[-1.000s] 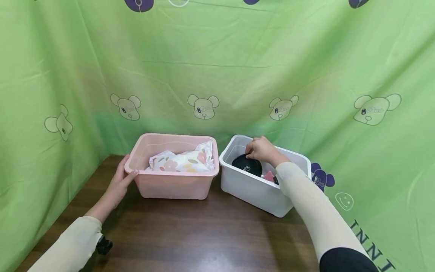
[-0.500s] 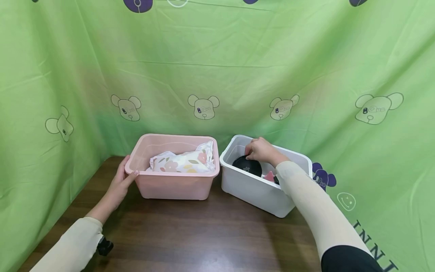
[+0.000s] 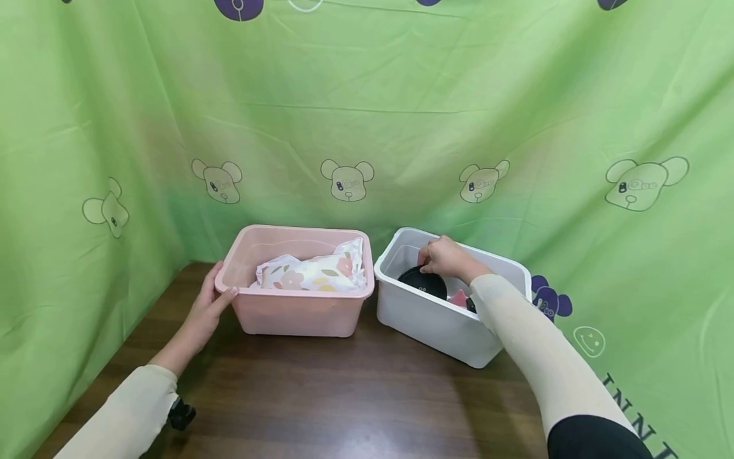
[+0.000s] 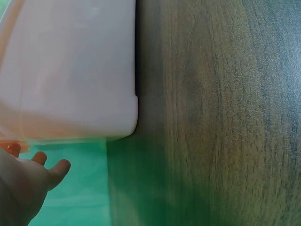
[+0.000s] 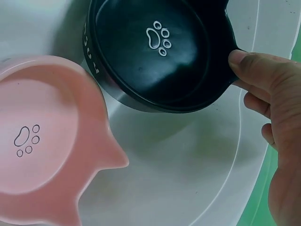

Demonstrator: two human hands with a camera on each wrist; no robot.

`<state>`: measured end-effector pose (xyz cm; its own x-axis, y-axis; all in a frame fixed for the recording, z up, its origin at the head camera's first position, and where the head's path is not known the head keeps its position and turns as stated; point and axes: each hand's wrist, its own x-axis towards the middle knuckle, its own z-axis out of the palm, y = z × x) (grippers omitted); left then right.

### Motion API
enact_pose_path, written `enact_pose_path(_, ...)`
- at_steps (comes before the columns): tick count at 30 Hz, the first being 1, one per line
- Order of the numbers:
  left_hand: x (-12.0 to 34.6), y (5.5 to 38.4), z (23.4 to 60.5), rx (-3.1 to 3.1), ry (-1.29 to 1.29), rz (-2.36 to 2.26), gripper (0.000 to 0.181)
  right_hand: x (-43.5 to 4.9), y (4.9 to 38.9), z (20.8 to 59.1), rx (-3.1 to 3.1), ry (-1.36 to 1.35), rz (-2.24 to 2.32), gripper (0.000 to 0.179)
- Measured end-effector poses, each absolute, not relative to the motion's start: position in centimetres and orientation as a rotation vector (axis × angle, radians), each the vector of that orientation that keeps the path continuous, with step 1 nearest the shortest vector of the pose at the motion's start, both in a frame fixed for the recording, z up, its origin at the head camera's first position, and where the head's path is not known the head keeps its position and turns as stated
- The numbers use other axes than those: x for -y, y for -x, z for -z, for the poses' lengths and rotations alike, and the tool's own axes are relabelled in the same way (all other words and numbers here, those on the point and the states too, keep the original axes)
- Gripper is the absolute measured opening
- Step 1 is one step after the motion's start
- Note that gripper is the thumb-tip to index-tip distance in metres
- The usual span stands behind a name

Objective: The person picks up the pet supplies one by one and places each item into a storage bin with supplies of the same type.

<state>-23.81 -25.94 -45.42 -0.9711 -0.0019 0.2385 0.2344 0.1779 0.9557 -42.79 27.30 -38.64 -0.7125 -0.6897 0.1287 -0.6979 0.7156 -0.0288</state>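
A black pet bowl (image 5: 150, 56) with pointed ears and a white paw print is in the white bin (image 3: 438, 331). My right hand (image 3: 450, 258) reaches into that bin and pinches the bowl by its ear, with the thumb on the rim. Beside it, in the right wrist view, sits a pink pet bowl (image 5: 47, 141) of the same shape. At the left, my left hand (image 3: 206, 303) holds the front left corner of the pink bin (image 3: 298, 312), thumb on the front rim and fingers along the side. A floral cloth bundle (image 3: 318, 273) lies inside the pink bin.
Both bins stand side by side on a dark wooden table (image 3: 321, 395), the white one turned at an angle. Behind them hangs a green curtain (image 3: 355, 127) with printed bear heads. A small dark object (image 3: 471, 305) shows beside the pink bowl, mostly hidden.
My right hand has sunk slightly with the black bowl, whose paw print now shows less. The left hand keeps its place on the pink bin. The whole head view has shifted a little.
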Motion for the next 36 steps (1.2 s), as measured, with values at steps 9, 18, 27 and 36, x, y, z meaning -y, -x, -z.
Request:
enact_pose_path(9, 26.2, 23.7, 45.1, 2.268, 0.221, 1.886, 0.078, -27.4, 42.9, 39.1, 2.922, -1.066, -0.221, 0.007)
enact_pose_path(18, 26.4, 23.7, 45.0, 2.244, 0.239, 1.895, 0.076, -27.3, 43.0, 39.2, 2.977, -1.034, -0.36, 0.006)
enact_pose_path(27, 26.3, 23.6, 44.6, 2.236, 0.224, 1.914, 0.074, -28.0, 43.1, 39.2, 2.969, -0.987, -0.496, 0.013)
enact_pose_path(36, 25.7, 23.6, 45.1, 2.229, 0.218, 1.954, 0.074, -29.2, 42.9, 38.5, 2.967, -0.871, -0.666, 0.021)
